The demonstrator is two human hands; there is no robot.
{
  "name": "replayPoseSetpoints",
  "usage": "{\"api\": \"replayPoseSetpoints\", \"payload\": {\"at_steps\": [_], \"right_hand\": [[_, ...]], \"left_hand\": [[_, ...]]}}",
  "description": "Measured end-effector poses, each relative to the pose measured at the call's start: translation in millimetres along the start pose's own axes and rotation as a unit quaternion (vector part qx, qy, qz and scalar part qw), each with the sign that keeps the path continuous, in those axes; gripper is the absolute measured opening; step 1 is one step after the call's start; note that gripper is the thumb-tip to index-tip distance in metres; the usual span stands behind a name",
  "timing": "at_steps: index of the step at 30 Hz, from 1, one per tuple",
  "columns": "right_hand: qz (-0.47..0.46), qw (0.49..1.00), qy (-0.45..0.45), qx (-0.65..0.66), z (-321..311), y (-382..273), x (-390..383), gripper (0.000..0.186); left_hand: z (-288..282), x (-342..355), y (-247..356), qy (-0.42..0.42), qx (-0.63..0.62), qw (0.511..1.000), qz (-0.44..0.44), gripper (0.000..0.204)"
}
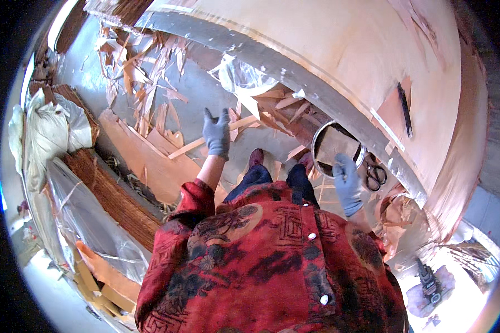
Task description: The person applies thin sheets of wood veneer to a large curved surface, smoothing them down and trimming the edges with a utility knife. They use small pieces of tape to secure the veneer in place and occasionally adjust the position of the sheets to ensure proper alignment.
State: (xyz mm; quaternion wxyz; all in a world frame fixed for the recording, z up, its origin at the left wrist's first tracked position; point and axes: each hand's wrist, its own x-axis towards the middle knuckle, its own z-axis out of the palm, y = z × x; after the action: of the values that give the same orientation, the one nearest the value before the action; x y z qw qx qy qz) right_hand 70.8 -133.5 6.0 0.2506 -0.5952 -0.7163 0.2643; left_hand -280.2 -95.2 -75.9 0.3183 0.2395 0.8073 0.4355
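Presently: left hand [216, 133], fingers spread, empty; right hand [348, 186] at round container [314, 147], three o'clock, grip unclear; wood sheet [344, 50] laid on worktop [205, 32], one o'clock; scraps [129, 75] uncollected on floor [197, 91], ten o'clock.

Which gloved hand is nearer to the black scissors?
The right hand, by the round container and the scissors; the left hand is farther away, to the left of both.

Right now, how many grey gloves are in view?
2. One glove is on the left hand, over the floor; the other is on the right hand, at the edge of the round, silver-rimmed object. Any others could be hidden among the wood scraps.
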Motion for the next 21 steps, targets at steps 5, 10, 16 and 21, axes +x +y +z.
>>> {"api": "replayPoseSetpoints", "payload": {"at_steps": [5,10,16,21], "right_hand": [[-0.042,0.995,-0.089,0.031,39,-28,13,0.025],[0.008,0.981,-0.133,0.143,69,-48,36,0.028],[-0.293,0.938,-0.181,0.034,161,-131,152,0.025],[-0.356,0.873,-0.195,-0.271,281,-133,252,0.025]], "left_hand": [[30,29,26,0.052,0.139,0.981,0.127,0.103],[26,54,-17,0.013,0.196,0.978,0.074,0.105],[-6,-18,-99,-0.008,0.226,0.967,0.113,0.090],[-53,-77,-129,-0.064,0.203,0.977,-0.028,0.085]]}}
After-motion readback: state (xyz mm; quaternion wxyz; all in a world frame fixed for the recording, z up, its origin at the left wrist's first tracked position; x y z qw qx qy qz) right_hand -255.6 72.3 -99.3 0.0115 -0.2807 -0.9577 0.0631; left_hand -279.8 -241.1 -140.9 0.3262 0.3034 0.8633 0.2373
